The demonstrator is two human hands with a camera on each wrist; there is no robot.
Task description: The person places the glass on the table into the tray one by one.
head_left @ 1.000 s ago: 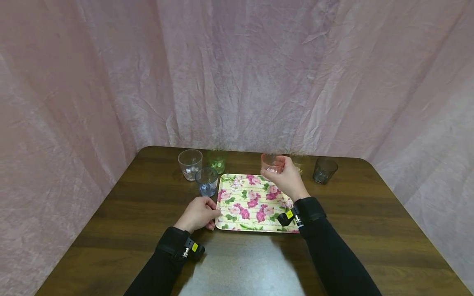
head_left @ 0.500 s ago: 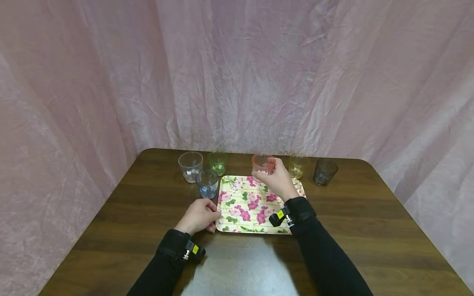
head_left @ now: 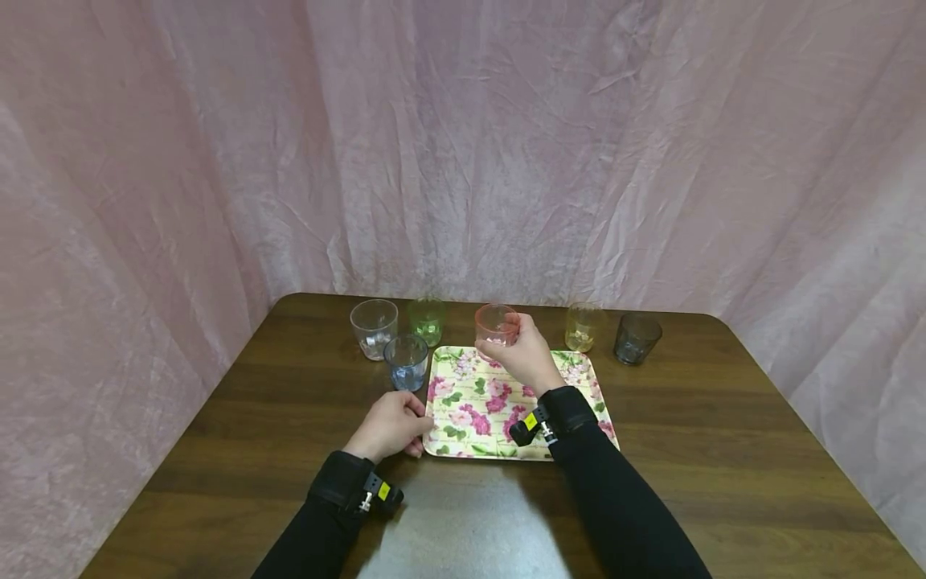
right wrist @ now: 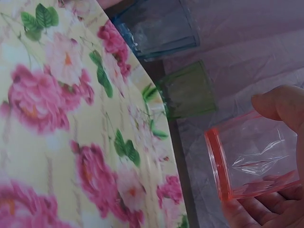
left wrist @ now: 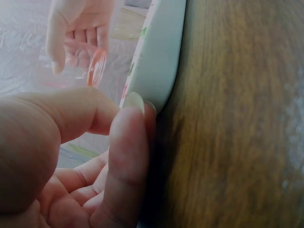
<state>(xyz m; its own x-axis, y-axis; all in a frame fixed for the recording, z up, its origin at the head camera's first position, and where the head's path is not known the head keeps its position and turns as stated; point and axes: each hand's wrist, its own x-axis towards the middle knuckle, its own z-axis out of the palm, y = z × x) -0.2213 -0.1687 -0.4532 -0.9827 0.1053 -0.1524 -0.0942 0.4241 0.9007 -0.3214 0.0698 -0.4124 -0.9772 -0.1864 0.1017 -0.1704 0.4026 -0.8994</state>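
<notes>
Clear cup (head_left: 373, 330) stands upright on the table (head_left: 217, 458), furthest left. Left hand (head_left: 386, 428) pinches the left rim of the flowered tray (head_left: 452, 398) between thumb and finger. Blue cup (head_left: 407, 366) and green cup (head_left: 427, 323) stand upright, near that hand and the tray's far left corner respectively.

Tray lies flat; judged stiff and light, smooth on top, best held by its raised rim.

Red cup (head_left: 494, 323) is held upright at the tray's far edge; whether over the tray or just beyond it cannot be determined. Right hand (head_left: 528, 354) grips it from the right side, thumb nearest the wearer, fingers curled round the opposite wall. Glass or plastic: undetermined. Judged light, rigid and somewhat slippery; to be treated as fragile. Proper hold is round the side wall, below the rim, without squeezing.

Yellow cup (head_left: 581, 328) stands upright beyond the tray's far right corner. Grey cup (head_left: 637, 338) stands furthest right, apart from the tray.
</notes>
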